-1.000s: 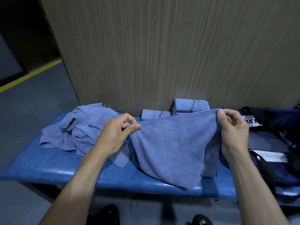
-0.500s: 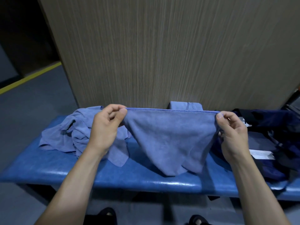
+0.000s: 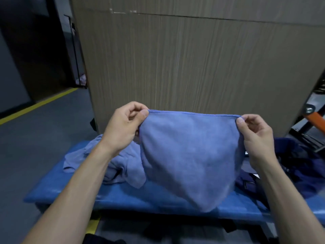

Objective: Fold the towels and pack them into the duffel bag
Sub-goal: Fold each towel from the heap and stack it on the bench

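A blue towel hangs in the air in front of me, stretched by its top edge. My left hand pinches its upper left corner and my right hand pinches its upper right corner. The lower tip of the towel dangles just above the blue padded bench. A crumpled heap of more blue towels lies on the bench behind my left forearm. The dark navy duffel bag sits on the right end of the bench, partly hidden by my right arm. The held towel hides the folded towels at the back.
A tall wood-grain panel rises right behind the bench. Grey floor with a yellow line lies to the left. An orange and black metal frame stands at the far right.
Both hands have raised the towel higher, lifting it off the bench, and the view has tilted up. The folded towels at the back are now hidden behind it.
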Action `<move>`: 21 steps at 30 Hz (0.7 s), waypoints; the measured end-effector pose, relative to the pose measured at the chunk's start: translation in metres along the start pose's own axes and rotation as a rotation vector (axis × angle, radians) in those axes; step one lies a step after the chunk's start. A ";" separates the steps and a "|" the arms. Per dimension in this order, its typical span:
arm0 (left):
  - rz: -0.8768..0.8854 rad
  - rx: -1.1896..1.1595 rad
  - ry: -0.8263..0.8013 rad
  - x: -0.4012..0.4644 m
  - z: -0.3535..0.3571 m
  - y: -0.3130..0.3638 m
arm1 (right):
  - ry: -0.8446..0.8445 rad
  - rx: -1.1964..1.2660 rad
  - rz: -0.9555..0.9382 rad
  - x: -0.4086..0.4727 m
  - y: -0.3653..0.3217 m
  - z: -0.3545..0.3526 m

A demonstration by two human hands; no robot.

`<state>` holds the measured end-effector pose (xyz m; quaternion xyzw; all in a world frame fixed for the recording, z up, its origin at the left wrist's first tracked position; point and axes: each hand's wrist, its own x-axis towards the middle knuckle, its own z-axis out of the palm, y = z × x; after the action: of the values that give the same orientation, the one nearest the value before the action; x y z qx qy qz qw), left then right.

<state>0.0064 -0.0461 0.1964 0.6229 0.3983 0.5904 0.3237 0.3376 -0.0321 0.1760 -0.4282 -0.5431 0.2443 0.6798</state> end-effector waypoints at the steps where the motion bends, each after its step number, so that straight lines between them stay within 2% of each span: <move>1: -0.013 0.009 0.038 -0.001 -0.003 0.002 | -0.010 -0.007 -0.007 -0.001 -0.003 0.001; 4: -0.080 -0.029 -0.052 -0.004 -0.006 0.006 | -0.041 -0.036 -0.001 -0.005 -0.005 0.000; 13: 0.034 0.278 -0.024 -0.007 -0.033 -0.005 | -0.144 -0.094 0.099 -0.025 0.000 -0.017; 15: 0.033 0.309 -0.123 -0.012 -0.040 -0.003 | -0.176 -0.078 0.129 -0.028 -0.005 -0.021; 18: -0.051 0.150 -0.264 -0.023 -0.046 0.007 | -0.191 0.007 0.181 -0.028 -0.015 -0.029; 21: -0.071 0.049 -0.244 -0.024 -0.052 0.012 | -0.214 0.110 0.213 -0.027 -0.022 -0.032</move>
<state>-0.0437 -0.0767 0.2000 0.6834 0.3919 0.4883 0.3753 0.3573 -0.0755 0.1792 -0.4169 -0.5499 0.3885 0.6106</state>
